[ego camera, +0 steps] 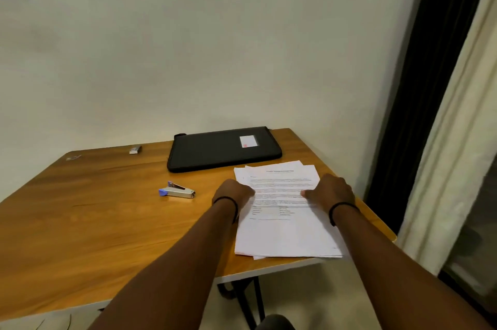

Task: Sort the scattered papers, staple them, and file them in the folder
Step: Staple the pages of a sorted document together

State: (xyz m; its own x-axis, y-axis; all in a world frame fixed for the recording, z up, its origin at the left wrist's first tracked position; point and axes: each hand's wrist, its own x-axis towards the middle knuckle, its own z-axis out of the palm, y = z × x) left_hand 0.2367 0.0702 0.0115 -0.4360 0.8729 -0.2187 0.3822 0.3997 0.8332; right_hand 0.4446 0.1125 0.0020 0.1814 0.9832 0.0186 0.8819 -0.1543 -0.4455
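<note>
Both hands are on the papers [282, 211] at the tabletop's [107, 222] four o'clock corner: left hand [233, 192] and right hand [329, 191] each curl a grip onto a side edge, squaring a loose stack. Sorting looks nearly done. The stapler [177, 190] at nine o'clock sits untouched; the black folder [223, 149] at twelve stays closed. Print is unreadable.

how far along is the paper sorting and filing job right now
Early. Done: the papers lie gathered in one rough pile on the table, edges still uneven. In hand: the left hand and right hand grip the pile's two sides, apparently squaring it. Left: stapling, since the stapler lies untouched to the pile's left, and filing, since the black folder behind it is still closed.
</note>
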